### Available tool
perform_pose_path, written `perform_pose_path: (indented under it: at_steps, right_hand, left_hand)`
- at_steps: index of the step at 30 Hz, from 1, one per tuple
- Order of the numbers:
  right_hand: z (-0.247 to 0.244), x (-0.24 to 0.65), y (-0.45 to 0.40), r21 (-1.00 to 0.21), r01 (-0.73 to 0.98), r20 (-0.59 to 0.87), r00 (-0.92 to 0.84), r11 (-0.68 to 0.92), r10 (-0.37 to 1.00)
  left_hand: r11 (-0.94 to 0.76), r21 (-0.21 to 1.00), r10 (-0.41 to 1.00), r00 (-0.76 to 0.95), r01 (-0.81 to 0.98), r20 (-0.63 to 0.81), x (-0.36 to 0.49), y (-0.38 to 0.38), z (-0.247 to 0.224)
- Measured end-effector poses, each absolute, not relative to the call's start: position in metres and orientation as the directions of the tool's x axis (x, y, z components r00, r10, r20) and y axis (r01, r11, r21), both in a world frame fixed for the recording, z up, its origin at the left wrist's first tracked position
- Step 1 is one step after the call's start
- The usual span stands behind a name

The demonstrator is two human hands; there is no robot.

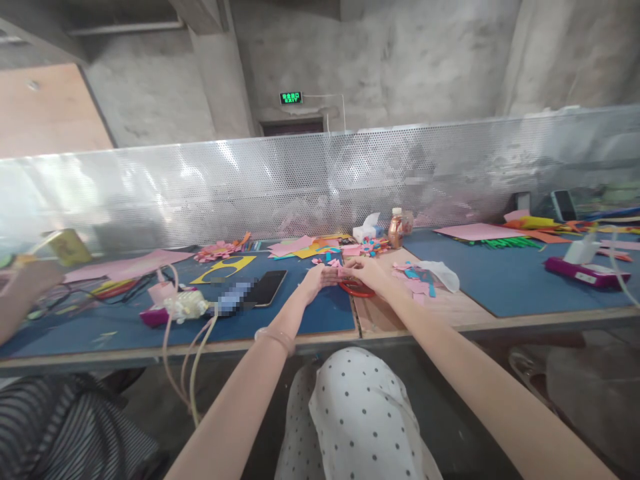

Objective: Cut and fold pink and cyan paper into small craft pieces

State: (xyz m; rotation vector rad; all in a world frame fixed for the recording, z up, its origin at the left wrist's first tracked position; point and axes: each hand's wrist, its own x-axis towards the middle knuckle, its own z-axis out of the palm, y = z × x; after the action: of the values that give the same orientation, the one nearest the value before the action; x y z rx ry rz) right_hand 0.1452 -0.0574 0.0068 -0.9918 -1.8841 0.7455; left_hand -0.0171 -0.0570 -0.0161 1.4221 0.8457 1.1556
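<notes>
Over the table, my left hand [320,279] and my right hand [369,272] meet at the fingertips. Between them is a small pink paper piece [341,271], with the fingers of both hands closed on it. Its exact shape is too small to make out. Beneath my right hand lies a red, curved object [359,289], partly hidden by the fingers. Small pink and blue paper scraps [417,283] lie to the right of my right hand. Just beyond my hands are pink scraps [334,262] and a cluster of colourful paper pieces [373,247].
A black phone [270,288] and yellow paper with round cutouts [223,269] lie left. A brown bottle [395,230] stands behind. Purple power strips [583,273] with cables sit on both sides. Another person's hand [35,277] is at far left. A perforated metal screen [280,187] borders the back.
</notes>
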Motion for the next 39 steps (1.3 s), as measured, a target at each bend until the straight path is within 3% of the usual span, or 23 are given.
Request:
perform_pose_path:
  at_steps: [11,24,39]
  right_hand:
    - [0.006,0.149,-0.054,-0.775,0.351,0.455,-0.269,0.526,0.849]
    - [0.009,0.149,-0.066,-0.792,0.323,0.427,-0.314,0.519,0.848]
    - [0.003,0.147,-0.051,-0.593,0.5,0.564,-0.301,0.631,0.768]
  left_hand:
    - [-0.335,0.941,0.899,0.312,0.044,0.306,-0.012,-0.065,-0.014]
    - [-0.33,0.942,0.899,0.326,0.06,0.294,-0.012,-0.069,-0.011]
    - [-0.287,0.958,0.927,0.253,0.012,0.275,-0.013,-0.06,-0.016]
